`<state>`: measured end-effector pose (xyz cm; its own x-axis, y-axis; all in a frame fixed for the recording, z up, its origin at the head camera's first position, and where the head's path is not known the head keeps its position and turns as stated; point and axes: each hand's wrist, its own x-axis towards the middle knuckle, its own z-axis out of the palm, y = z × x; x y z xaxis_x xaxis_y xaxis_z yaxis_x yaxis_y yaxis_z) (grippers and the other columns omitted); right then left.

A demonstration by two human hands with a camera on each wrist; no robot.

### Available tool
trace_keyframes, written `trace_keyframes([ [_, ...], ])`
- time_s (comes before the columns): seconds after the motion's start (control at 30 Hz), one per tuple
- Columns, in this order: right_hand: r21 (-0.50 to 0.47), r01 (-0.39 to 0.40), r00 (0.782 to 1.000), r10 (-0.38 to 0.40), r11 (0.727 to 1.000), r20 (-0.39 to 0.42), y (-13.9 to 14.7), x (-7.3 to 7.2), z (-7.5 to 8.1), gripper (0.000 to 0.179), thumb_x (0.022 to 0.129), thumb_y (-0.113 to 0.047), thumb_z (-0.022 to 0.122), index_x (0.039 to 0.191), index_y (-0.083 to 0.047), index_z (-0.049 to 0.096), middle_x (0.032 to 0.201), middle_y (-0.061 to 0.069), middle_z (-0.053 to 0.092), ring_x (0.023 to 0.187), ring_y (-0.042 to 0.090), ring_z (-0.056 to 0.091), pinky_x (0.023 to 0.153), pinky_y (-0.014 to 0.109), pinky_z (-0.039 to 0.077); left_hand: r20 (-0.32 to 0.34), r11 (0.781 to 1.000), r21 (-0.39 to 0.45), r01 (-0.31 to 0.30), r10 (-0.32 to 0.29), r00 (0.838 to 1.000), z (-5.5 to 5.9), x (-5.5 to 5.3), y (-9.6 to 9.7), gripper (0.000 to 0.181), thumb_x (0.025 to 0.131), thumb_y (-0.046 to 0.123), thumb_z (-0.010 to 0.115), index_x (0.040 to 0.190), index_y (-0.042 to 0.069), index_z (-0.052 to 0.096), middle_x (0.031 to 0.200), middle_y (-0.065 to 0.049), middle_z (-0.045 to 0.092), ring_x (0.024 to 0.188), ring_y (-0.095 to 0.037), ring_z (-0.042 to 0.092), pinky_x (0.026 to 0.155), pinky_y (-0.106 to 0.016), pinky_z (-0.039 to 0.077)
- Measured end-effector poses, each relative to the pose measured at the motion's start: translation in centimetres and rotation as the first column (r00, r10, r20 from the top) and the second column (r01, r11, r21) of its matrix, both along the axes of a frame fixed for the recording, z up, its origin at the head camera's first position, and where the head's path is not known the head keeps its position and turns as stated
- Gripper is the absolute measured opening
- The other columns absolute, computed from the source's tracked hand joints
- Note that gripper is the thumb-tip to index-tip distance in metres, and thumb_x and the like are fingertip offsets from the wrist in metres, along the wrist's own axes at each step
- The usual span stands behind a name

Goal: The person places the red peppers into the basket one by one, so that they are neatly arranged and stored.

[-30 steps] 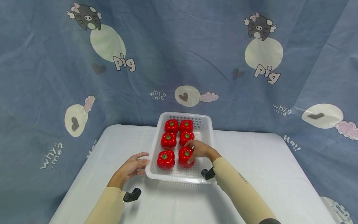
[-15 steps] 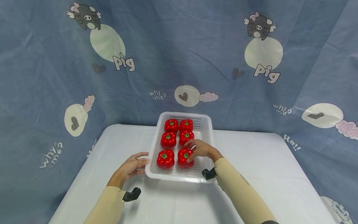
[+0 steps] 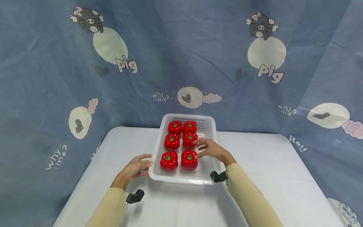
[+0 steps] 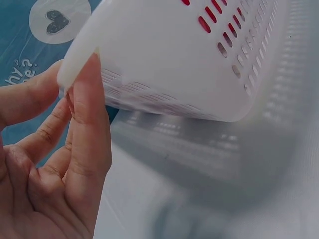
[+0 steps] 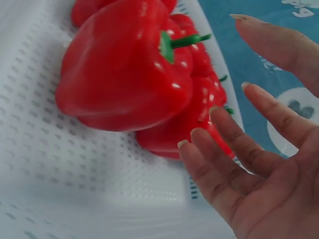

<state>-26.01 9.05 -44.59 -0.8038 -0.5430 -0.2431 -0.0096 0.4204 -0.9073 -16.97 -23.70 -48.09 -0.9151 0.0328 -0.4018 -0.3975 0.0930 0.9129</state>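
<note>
A white plastic basket (image 3: 211,148) holds several red bell peppers with green stems. My left hand (image 3: 136,168) is at the basket's near left side; in the left wrist view its thumb and a finger (image 4: 89,129) pinch the rim (image 4: 79,64). Over the basket's right side is my right hand (image 3: 210,149), its fingers spread and holding nothing. Nearest to it is the front right bell pepper (image 3: 189,160). From the right wrist, this bell pepper (image 5: 124,69) stands apart from the extended fingers (image 5: 209,174).
The basket stands on a white-covered table (image 3: 255,167), towards its back edge. Behind it hangs a blue cloth (image 3: 170,47) printed with pigs and words. More bell peppers (image 3: 171,142) sit in rows in the basket's left and back.
My right hand has let go of the front right bell pepper and moved up and to the right. The left hand has stayed at the basket rim.
</note>
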Motion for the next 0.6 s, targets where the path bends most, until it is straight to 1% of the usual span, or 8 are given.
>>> trace_keyframes([
  [0.1,-0.033,0.01,0.999,-0.011,0.999,-0.032,0.5,0.2,0.2,0.058,0.075,-0.012,0.072,0.127,-0.007,0.048,0.125,0.018,0.049,0.114,0.035,0.048,0.09,0.042,0.047,-0.002,1.0,-0.014,-0.005,0.005,1.0,-0.1,-0.1,-0.2,0.057,0.077,0.025,0.071,0.127,0.008,0.048,0.113,-0.014,0.059,0.086,-0.023,0.061,0.074,-0.039,0.054],
  [0.13,-0.047,0.015,0.999,-0.017,0.999,-0.037,0.7,0.3,0.3,0.058,0.075,-0.011,0.072,0.127,-0.006,0.047,0.125,0.019,0.049,0.114,0.037,0.048,0.09,0.042,0.047,-0.001,1.0,-0.019,0.0,0.0,1.0,-0.1,-0.1,-0.2,0.057,0.078,0.025,0.07,0.128,0.007,0.047,0.114,-0.014,0.059,0.086,-0.023,0.061,0.075,-0.039,0.054],
  [0.2,-0.073,0.032,0.998,-0.035,0.997,-0.042,1.1,0.5,0.4,0.057,0.075,-0.011,0.072,0.127,-0.007,0.048,0.126,0.019,0.049,0.115,0.037,0.048,0.091,0.042,0.047,0.003,1.0,-0.026,-0.01,0.01,1.0,-0.1,-0.1,-0.3,0.057,0.078,0.025,0.07,0.127,0.007,0.047,0.113,-0.013,0.06,0.086,-0.023,0.061,0.075,-0.039,0.054],
  [0.37,-0.118,0.1,0.992,-0.108,0.988,-0.063,2.3,0.9,0.6,0.059,0.072,-0.02,0.076,0.124,-0.011,0.05,0.125,0.017,0.05,0.115,0.034,0.049,0.094,0.045,0.044,0.007,0.999,-0.029,-0.018,0.018,1.0,0.0,0.1,-0.5,0.056,0.08,0.023,0.068,0.128,0.007,0.046,0.113,-0.014,0.059,0.086,-0.022,0.062,0.075,-0.038,0.054],
  [0.47,-0.151,0.113,0.989,-0.125,0.982,-0.074,3.0,1.1,0.6,0.06,0.073,-0.022,0.075,0.126,-0.01,0.049,0.126,0.019,0.049,0.115,0.034,0.049,0.095,0.047,0.042,0.017,0.999,-0.023,-0.024,0.025,1.0,0.0,0.2,-0.7,0.052,0.082,0.021,0.065,0.129,0.008,0.046,0.114,-0.014,0.059,0.085,-0.022,0.062,0.074,-0.037,0.054],
  [0.57,-0.171,0.117,0.989,-0.131,0.978,-0.074,3.8,1.3,0.6,0.055,0.078,-0.019,0.071,0.126,-0.008,0.048,0.127,0.019,0.048,0.116,0.033,0.048,0.095,0.046,0.042,0.032,0.999,-0.024,-0.025,0.026,0.999,-0.1,0.3,-0.9,0.052,0.083,0.021,0.063,0.13,0.009,0.046,0.116,-0.014,0.058,0.086,-0.022,0.062,0.075,-0.037,0.054],
  [0.6,-0.17,0.12,0.988,-0.134,0.978,-0.078,4.0,1.3,0.6,0.053,0.079,-0.019,0.07,0.127,-0.008,0.047,0.127,0.019,0.048,0.116,0.033,0.049,0.095,0.046,0.042,0.039,0.999,-0.018,-0.035,0.036,0.999,-0.1,0.4,-1.0,0.052,0.083,0.021,0.064,0.13,0.009,0.046,0.116,-0.014,0.058,0.087,-0.022,0.062,0.075,-0.037,0.054],
])
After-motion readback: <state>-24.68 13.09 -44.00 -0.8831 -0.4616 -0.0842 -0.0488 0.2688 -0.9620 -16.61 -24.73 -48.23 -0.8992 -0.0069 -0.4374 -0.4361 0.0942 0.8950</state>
